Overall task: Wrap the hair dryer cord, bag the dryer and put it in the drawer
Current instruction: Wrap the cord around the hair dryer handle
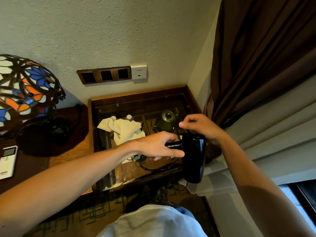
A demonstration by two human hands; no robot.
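Over glass-topped wood table [191,98], left hand [159,146] grips glossy black dryer [194,158].

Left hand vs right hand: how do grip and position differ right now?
The left hand wraps the hair dryer by its handle, arm reaching in from the left; the right hand sits higher, above the dryer body, pinching the thin black cord. Left fingers curl around; right thumb and fingers meet in a pinch. Both are bare and hover over the glass-topped table.
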